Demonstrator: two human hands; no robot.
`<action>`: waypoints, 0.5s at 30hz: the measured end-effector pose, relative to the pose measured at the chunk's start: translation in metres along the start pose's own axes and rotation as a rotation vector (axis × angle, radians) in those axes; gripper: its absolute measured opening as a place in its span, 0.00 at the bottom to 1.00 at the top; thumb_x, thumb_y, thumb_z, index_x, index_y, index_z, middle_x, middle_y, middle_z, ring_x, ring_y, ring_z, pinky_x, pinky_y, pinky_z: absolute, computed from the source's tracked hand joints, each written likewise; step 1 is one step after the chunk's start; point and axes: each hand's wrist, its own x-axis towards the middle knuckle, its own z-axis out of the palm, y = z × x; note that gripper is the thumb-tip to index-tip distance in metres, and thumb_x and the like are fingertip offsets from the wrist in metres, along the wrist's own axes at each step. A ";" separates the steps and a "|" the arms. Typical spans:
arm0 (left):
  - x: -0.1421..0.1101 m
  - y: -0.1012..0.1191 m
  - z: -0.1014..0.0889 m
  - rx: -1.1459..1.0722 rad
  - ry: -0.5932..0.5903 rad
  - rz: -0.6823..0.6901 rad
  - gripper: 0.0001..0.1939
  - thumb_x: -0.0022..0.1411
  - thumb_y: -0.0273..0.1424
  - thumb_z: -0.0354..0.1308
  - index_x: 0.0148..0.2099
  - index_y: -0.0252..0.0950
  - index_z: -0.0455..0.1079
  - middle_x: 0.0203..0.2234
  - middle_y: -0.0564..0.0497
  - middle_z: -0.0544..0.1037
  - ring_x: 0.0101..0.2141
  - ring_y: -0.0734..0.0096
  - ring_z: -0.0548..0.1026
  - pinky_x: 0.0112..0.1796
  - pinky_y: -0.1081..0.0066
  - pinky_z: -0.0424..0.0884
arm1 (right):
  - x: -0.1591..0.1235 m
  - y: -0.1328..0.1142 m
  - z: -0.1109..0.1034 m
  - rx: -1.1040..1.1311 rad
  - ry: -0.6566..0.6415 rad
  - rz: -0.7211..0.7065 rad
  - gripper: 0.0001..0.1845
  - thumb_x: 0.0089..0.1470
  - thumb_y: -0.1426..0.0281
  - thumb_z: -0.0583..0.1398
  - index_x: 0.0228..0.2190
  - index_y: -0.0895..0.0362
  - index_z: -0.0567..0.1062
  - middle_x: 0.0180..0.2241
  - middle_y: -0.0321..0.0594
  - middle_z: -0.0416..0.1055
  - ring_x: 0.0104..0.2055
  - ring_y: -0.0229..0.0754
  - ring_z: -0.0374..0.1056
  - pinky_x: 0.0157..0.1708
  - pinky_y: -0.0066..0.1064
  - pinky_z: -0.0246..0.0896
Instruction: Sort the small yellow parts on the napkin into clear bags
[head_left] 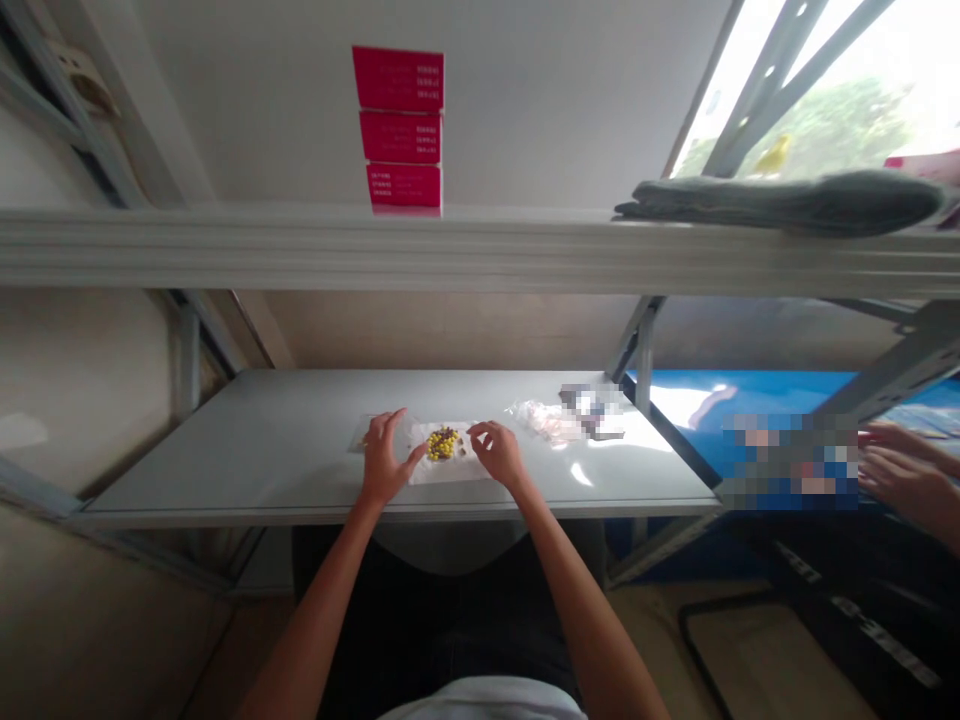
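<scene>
A heap of small yellow and dark beads (445,444) lies on a white sheet (442,476), paper or cloth, on the grey shelf top. My left hand (385,462) is at the sheet's left edge, thumb and fingers spread apart, the thumb close to the beads. Under its fingertips lies a small clear packet (360,436), partly covered by the hand. On the other side, my right hand (498,452) is over the sheet's right edge with fingers curled and the thumb and fingertips together. Whatever they pinch, if anything, is too small to make out.
Crumpled clear plastic (546,420) lies to the right, beside a blurred-out dark item (592,408). Overhead, a shelf beam (480,255) bears red boxes (401,135) and a folded grey cloth (780,202). Another person's hands (911,480) are at a blue table.
</scene>
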 end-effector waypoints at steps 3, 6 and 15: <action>-0.001 -0.002 0.003 0.049 -0.068 0.012 0.32 0.62 0.46 0.64 0.64 0.41 0.64 0.51 0.41 0.70 0.55 0.50 0.70 0.57 0.50 0.66 | -0.006 0.008 0.004 -0.162 -0.099 0.040 0.07 0.55 0.73 0.63 0.36 0.55 0.82 0.37 0.41 0.78 0.32 0.39 0.70 0.39 0.30 0.64; -0.002 -0.004 0.005 0.064 -0.111 0.014 0.29 0.63 0.46 0.63 0.62 0.42 0.67 0.50 0.42 0.70 0.54 0.51 0.70 0.57 0.51 0.67 | -0.010 0.007 0.010 -0.228 -0.112 0.056 0.06 0.57 0.74 0.63 0.33 0.55 0.82 0.38 0.41 0.77 0.37 0.40 0.71 0.42 0.29 0.63; -0.003 0.000 0.004 0.085 -0.249 0.075 0.32 0.60 0.50 0.65 0.61 0.41 0.69 0.51 0.42 0.71 0.54 0.49 0.69 0.57 0.50 0.66 | 0.006 -0.017 0.017 0.115 -0.050 -0.149 0.07 0.61 0.71 0.63 0.36 0.55 0.83 0.38 0.41 0.76 0.33 0.38 0.71 0.38 0.30 0.67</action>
